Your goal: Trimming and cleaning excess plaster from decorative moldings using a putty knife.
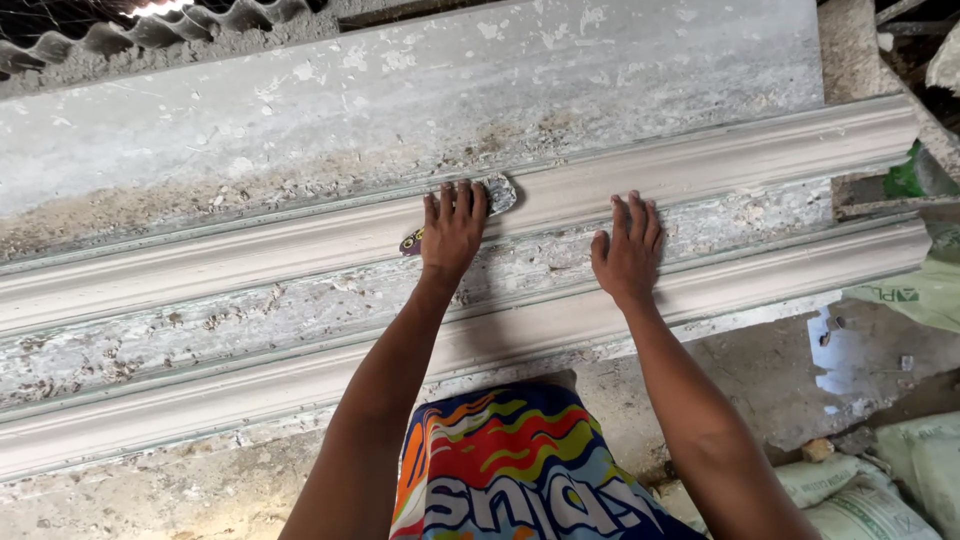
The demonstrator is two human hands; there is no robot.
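Note:
My left hand (453, 228) presses a small plaster-coated scraper (499, 193) flat against the far long plaster moulding (250, 262); the tool's dark handle end pokes out under my palm at the left. My right hand (629, 248) lies flat with fingers together on the crusted strip between the far moulding and the near moulding (200, 400). It holds nothing. Both mouldings run left to right across a grey, plaster-spattered slab (400, 90).
A corrugated sheet edge (150, 28) shows at the top left. Pale green sacks (880, 495) lie on the floor at the lower right, beside a wet patch (850, 360). My colourful shorts (520, 470) fill the bottom centre.

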